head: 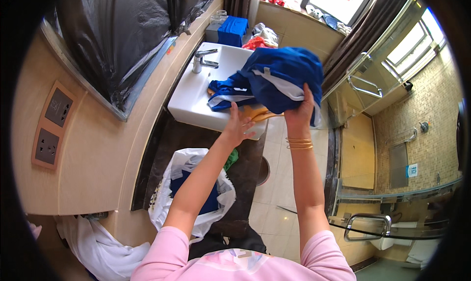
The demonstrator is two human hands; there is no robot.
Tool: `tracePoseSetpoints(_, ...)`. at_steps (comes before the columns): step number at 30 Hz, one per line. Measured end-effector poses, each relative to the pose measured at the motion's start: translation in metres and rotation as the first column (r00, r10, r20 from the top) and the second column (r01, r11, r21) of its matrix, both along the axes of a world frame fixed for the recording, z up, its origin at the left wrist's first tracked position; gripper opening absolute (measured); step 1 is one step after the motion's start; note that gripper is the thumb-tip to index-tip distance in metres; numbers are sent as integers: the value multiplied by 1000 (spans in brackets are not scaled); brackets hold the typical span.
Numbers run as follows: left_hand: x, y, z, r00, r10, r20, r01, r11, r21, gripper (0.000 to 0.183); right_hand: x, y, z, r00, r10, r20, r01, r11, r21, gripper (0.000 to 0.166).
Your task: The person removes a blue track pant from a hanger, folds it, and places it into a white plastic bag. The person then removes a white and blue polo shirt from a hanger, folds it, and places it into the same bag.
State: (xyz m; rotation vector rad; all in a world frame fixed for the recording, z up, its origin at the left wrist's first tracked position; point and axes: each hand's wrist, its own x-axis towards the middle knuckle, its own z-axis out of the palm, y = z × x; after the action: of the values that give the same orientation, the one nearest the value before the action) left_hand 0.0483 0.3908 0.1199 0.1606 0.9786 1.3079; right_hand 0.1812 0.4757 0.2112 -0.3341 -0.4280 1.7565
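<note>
My right hand (300,110) grips a bunched blue garment (283,78) with a white side stripe and lifts it over the front right part of the white washbasin (184,97). A blue part with a white stripe (232,95) lies across the basin; I cannot tell if it belongs to the same garment. Under the cloth shows an orange-brown clothes hanger (259,114), partly hidden. My left hand (237,126) is beside the hanger, fingers spread and holding nothing; whether the fingertips touch it is unclear.
A chrome faucet (200,62) stands on the basin. On the dark counter (243,185), a white plastic bag (226,203) holds dark blue cloth. Red and white clothes (263,38) are piled behind the basin. A glass shower door (353,93) stands right; a round bin (264,170) is below the counter.
</note>
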Motion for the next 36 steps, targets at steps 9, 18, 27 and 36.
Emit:
tracePoseSetpoints(9, 55, 99, 56, 849, -190, 492, -249, 678, 691, 89, 155, -63, 37, 814, -460, 356, 344, 874, 344, 44)
tracePoseSetpoints(18, 108, 47, 248, 975, 170, -143, -44, 780, 624, 34, 211, -105, -6, 981, -179, 82, 191, 964, -185, 45)
tracePoseSetpoints(27, 212, -55, 244, 892, -304, -333, 450, 649, 613, 30, 251, -146, -41, 982, -26, 186, 20, 999, 32, 51)
tracePoseSetpoints(36, 251, -190, 32, 744, -541, 391, 470, 841, 269, 27, 294, -287, 19, 711, -264, 652, 329, 944, 22, 37)
